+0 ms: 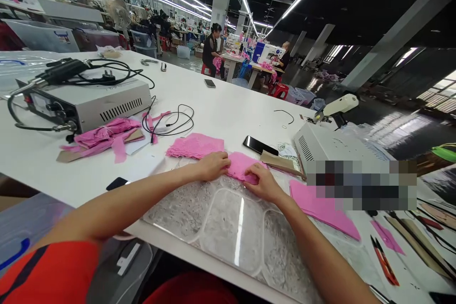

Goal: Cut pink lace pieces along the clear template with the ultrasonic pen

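Note:
A small stack of pink fabric (239, 165) lies flat between my hands at the far side of a clear, patterned mat (231, 228). My left hand (213, 166) has its fingers bent around the left edge of this stack, closed on it. At the lower right corner, my right hand (262, 183) pinches the fabric between thumb and fingers. Just beyond my left hand sits a thicker pile of pink fabric pieces (195, 145) with ragged edges. Longer pink fabric pieces (322, 209) lie to the right, partly under my right forearm's side of the mat.
A grey box-shaped machine (110, 97) with cables stands at the left, near bundled pink strips (107, 135). A black phone (261, 145) lies beyond my hands. Another grey box (331, 147) stands right, with red-handled scissors (384, 261) nearer me. People sit at sewing machines in the background.

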The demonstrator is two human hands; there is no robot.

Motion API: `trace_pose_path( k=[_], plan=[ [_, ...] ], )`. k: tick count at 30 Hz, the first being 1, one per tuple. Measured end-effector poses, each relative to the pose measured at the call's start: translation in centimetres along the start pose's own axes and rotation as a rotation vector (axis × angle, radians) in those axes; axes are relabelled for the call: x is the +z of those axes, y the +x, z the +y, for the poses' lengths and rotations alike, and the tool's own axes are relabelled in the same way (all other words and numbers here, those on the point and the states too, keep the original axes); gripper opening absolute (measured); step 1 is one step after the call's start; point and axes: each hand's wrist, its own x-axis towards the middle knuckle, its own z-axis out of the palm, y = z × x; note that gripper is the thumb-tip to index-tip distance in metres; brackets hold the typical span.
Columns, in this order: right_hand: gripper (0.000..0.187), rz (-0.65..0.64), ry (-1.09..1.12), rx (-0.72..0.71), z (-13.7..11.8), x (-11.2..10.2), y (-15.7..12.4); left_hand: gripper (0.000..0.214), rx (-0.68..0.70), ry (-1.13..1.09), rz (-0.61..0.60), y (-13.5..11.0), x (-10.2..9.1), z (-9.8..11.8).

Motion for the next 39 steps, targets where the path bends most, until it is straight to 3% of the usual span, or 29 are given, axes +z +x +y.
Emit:
trace_pose_path(
  k=[3, 12, 19, 25, 32, 39],
  plan=[
    [0.005, -0.006, 0.024, 0.002, 0.2, 0.1, 0.1, 0.018, -0.007, -0.007, -0.022, 0.4, -0.3, -0.2],
    [0.017, 0.012, 0.111, -0.011, 0.6, -0.4, 0.7, 0.022, -0.05, 0.007, -0.029, 0.2, -1.2, 0.6],
    [0.018, 0.044, 0.138, 0.006, 0.8, -0.4, 0.8, 0.032, -0.123, 0.101, 0.034, 1.6, -0.1, 3.5],
    [0.02, 0.043, 0.145, -0.004, 0.5, -0.7, 0.7, 0.015, -0.179, 0.197, 0.05, 2.1, 0.8, 4.7],
    [0.019, 0.063, 0.161, -0.005, 0.7, -0.4, 0.8, 0.03, -0.174, 0.249, 0.052, 1.9, 0.5, 5.5],
    [0.017, 0.056, 0.155, -0.014, 0.6, -0.4, 0.8, 0.014, -0.228, 0.251, 0.06, 2.3, 1.2, 5.6]
  ],
)
